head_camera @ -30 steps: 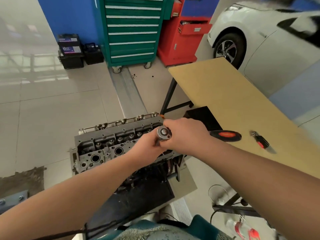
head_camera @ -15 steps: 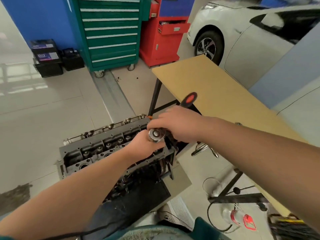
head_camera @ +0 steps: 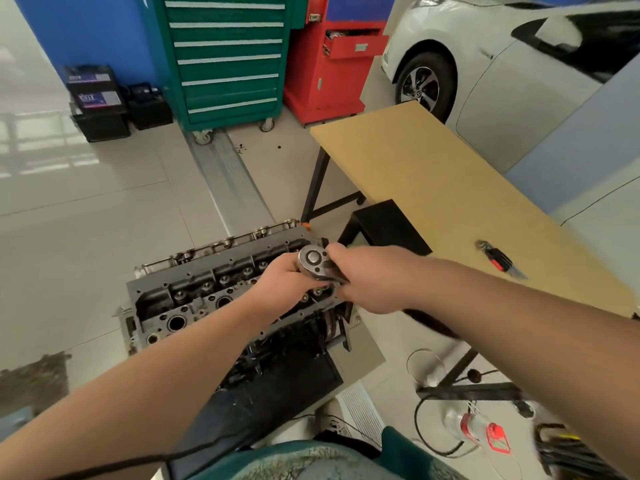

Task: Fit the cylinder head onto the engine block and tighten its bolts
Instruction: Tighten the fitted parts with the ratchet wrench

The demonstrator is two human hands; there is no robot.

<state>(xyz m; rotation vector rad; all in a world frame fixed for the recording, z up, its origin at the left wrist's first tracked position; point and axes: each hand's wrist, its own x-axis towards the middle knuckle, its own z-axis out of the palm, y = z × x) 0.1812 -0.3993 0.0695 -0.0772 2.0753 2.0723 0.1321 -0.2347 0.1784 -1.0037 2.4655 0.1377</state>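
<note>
Here both hands meet over the right end of the cylinder head (head_camera: pixel 221 285), which sits on top of the engine block (head_camera: pixel 294 344) on a dark stand on the tiled floor. The left hand (head_camera: pixel 280 289) curls its fingers under the round steel head of a ratchet wrench (head_camera: pixel 313 259), steadying it from below and from the left. The right hand (head_camera: pixel 367 282) wraps around the wrench's handle just beside that steel head; the handle runs back under the right forearm, where a dark blurred stretch of it shows near the table's near edge. The ratchet's head stands above the cylinder head's right end; the socket and bolt beneath it are hidden by the hands. The cylinder head's valve springs and round ports lie open to view along its left and middle parts.

To the right stands a tan table (head_camera: pixel 433 174) on black legs. Near its right edge lies a small red and black hand tool (head_camera: pixel 498 259). A black stool (head_camera: pixel 388 223) stands against the table's left edge. At the back are a green tool cabinet (head_camera: pixel 225 57), a red tool cabinet (head_camera: pixel 332 64), car batteries (head_camera: pixel 100 102) on the floor, and a white car (head_camera: pixel 502 53).
</note>
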